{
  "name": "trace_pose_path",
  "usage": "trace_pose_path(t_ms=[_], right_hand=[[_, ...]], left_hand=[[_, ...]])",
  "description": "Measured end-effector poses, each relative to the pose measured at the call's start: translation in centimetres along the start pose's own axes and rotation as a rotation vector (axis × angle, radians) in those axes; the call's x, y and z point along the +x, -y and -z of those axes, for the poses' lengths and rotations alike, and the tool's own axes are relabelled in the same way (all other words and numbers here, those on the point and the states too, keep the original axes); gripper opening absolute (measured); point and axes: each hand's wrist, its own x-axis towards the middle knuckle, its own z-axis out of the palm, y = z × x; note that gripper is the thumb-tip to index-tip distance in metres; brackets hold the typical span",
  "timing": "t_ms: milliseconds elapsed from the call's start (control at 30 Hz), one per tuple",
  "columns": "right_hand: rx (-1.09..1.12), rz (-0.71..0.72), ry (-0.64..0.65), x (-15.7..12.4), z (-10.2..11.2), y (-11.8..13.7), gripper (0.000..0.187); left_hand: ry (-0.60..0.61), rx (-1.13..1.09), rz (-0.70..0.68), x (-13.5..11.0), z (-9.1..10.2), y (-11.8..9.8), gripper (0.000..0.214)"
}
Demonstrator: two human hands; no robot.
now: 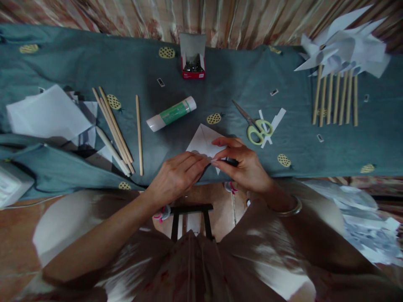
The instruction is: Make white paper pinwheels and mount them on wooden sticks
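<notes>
A square sheet of white paper (pixel 203 140) with crease lines lies near the front edge of the table, one corner pointing away from me. My left hand (pixel 181 172) is closed, its fingertips holding the near left edge of the sheet. My right hand (pixel 241 163) pinches the paper at the near side between thumb and fingertips, right beside the left fingertips. Part of the sheet is hidden under both hands. Closest to the right hand are scissors (pixel 256 129) with green handles, lying partly on white paper strips (pixel 277 119).
A glue stick (pixel 171 113) lies beyond my left hand. Wooden sticks (pixel 139 134) and white paper sheets (pixel 47 113) lie to the left. An open red box (pixel 193 75) of small metal pieces stands at the back. Paper pinwheels (pixel 346 50) on sticks lie at right.
</notes>
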Motion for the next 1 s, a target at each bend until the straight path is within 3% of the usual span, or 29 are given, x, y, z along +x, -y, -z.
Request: trace_pose_path(t_ms=[333, 1000], right_hand=[[0.022, -0.058, -0.078, 0.3, -0.5, 0.3, 0.004], [-0.033, -0.110, -0.155, 0.5, -1.3, 0.6, 0.004]], left_hand=[[0.072, -0.047, -0.016, 0.3, 0.1, 0.0, 0.022], [0.015, -0.022, 0.004, 0.3, -0.7, 0.2, 0.018]])
